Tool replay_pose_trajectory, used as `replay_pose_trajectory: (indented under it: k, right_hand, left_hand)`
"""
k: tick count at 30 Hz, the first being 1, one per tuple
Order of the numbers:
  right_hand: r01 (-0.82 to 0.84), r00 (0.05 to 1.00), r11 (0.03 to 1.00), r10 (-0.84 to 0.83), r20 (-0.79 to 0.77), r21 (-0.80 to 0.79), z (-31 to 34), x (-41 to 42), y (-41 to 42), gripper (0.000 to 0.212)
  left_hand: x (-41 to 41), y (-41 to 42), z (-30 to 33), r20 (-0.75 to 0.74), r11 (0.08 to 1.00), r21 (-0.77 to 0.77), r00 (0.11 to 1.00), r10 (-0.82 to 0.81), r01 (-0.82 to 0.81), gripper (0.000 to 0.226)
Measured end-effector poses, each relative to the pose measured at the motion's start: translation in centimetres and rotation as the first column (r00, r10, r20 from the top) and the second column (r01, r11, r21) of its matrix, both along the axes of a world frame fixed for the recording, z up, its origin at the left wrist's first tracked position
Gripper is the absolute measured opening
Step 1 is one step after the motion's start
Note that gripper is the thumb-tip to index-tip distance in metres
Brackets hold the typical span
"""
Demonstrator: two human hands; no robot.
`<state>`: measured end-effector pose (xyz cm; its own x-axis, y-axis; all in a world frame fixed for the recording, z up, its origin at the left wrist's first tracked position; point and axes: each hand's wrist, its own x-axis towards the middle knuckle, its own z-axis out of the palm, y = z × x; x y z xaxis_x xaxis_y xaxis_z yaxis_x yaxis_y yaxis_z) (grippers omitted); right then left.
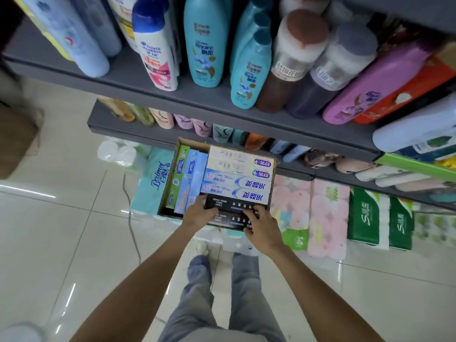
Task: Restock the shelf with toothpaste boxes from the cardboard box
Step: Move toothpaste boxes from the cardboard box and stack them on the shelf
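Both bare arms reach forward and down, close together. The left hand (199,210) is palm down with its fingers curled over what it holds. The right hand (262,224) is just beside it, also palm down, fingers bent and gripping. The 2 hands are near but not touching.

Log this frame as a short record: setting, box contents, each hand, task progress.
setting: shop aisle, shampoo bottles on grey shelf
box: open cardboard box packed with toothpaste boxes
left hand: on the black boxes at the near edge
right hand: fingers curled over the black boxes
progress: nothing lifted out yet
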<state>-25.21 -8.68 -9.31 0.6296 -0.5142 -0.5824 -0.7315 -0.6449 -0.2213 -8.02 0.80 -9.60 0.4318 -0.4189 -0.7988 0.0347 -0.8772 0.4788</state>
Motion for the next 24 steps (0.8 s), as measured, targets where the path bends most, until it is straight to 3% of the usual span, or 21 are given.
replay_pose_trajectory:
  k: [8, 11, 15, 21, 24]
  right_hand:
    - [-0.039, 0.998, 0.995, 0.044, 0.054, -0.087, -0.2, 0.2, -0.2, 0.051]
    - [-0.080, 0.987, 0.985, 0.100, 0.125, -0.156, -0.5, 0.5, 0.1, 0.058]
    - [-0.161, 0.954, 0.977, 0.189, 0.232, -0.137, -0.4, 2.3, 0.9, 0.075]
    - [-0.144, 0.966, 0.978, 0.172, 0.192, -0.149, 0.0, 4.6, 1.0, 0.097]
    - [-0.191, 0.959, 0.967, 0.220, 0.179, -0.169, 0.0, 4.9, 0.7, 0.097]
  left_hand:
    - [-0.8, -1.3, -0.6, 0.118, 0.970, 0.151, 0.970, -0.210, 0.192, 0.061]
    - [-1.1, -0.9, -0.1, 0.109, 0.992, 0.095, 0.989, -0.098, 0.088, 0.073]
    - [-1.0, 0.0, 0.1, 0.098, 1.000, -0.030, 0.995, 0.008, -0.005, 0.073]
    - [-0.9, 1.6, 0.1, 0.039, 0.988, -0.142, 0.997, 0.070, -0.064, 0.084]
    - [-0.7, 1.9, 0.2, -0.016, 0.969, -0.181, 0.985, 0.171, -0.171, 0.070]
